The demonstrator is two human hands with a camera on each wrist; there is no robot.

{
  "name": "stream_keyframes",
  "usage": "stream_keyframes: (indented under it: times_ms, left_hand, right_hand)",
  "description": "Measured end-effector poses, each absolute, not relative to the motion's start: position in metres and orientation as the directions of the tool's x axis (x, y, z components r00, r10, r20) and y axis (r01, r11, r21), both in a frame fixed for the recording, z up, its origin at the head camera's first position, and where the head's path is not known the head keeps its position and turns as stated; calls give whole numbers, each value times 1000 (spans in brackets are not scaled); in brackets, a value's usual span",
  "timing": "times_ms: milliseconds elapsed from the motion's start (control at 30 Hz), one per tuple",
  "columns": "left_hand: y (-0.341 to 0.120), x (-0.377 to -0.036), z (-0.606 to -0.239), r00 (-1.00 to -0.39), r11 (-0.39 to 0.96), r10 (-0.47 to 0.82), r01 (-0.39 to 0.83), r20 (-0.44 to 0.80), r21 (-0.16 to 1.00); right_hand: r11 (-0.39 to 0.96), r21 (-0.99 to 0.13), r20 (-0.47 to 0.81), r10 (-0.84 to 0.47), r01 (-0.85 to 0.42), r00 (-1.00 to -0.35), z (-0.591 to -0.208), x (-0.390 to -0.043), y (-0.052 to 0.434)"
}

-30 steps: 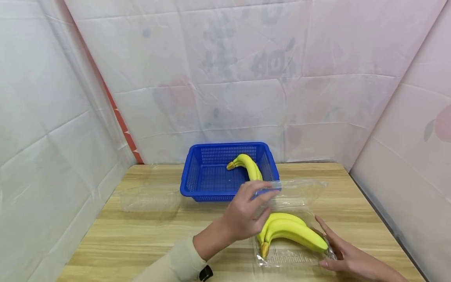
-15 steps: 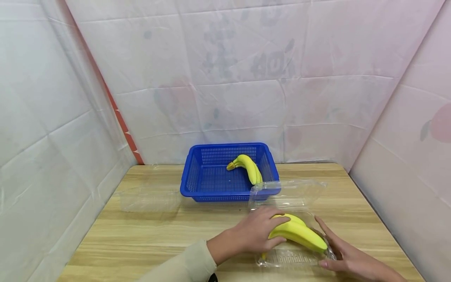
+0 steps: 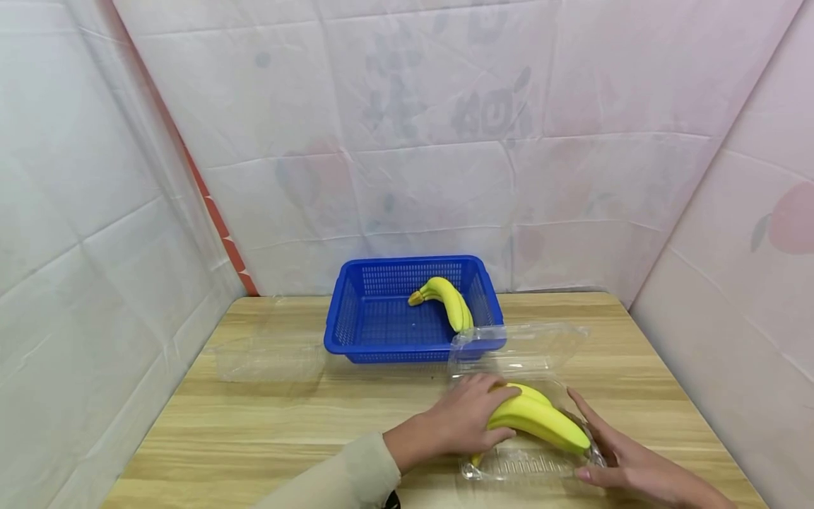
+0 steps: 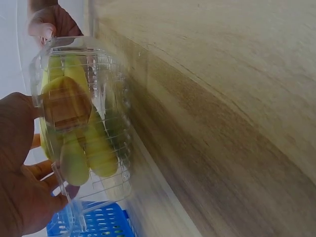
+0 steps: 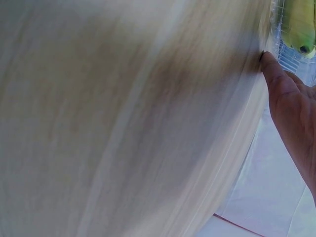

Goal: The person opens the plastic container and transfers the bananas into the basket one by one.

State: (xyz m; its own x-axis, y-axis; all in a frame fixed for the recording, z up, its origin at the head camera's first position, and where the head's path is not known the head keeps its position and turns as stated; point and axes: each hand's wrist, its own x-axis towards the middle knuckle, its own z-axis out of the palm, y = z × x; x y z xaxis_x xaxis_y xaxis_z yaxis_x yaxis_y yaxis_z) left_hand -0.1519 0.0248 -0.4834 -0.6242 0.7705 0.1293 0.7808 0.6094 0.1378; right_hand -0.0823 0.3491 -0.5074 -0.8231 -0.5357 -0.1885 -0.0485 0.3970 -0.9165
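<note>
An opened clear plastic clamshell box [image 3: 528, 464] rests on the wooden table at the right, its lid [image 3: 528, 350] folded back toward the far side. Inside lies a bunch of yellow bananas [image 3: 540, 420], tips pointing right. My left hand [image 3: 470, 417] grips the bunch from above near the stem end, mostly covering the stem. At the box's right end, my right hand [image 3: 626, 459] holds the wall, thumb in front and fingers behind. Through the clear plastic, the left wrist view shows the bananas [image 4: 74, 163] beside the left hand [image 4: 19, 197].
A blue plastic basket [image 3: 413, 349] stands at the back of the table, with another banana bunch [image 3: 450, 300] in it. The open lid overlaps its front right corner in the head view. A second clear box [image 3: 270, 362] sits at the left. White sheeting [image 3: 407, 191] encloses the table.
My left hand has come down from the lid onto the banana bunch and grips it. The lid stays folded back, and my right hand keeps its place at the box's right end.
</note>
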Motion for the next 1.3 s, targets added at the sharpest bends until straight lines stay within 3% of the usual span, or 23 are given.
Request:
stream_keyframes:
  times_ms: [500, 767, 1000, 1300]
  left_hand:
    - [34, -157, -487, -672, 640, 731, 736, 119, 221]
    - [32, -159, -487, -686, 633, 718, 716, 123, 295]
    - [31, -159, -488, -676, 608, 722, 722, 150, 329]
    - [28, -159, -479, -679, 571, 714, 705, 169, 421]
  right_hand:
    - [477, -874, -181, -501, -95, -846, -506, -82, 352]
    - [429, -902, -194, -522, -59, -830, -507, -83, 351]
    - [423, -905, -278, -537, 31, -797, -507, -86, 352]
    - [400, -916, -249, -558, 6, -791, -507, -89, 351]
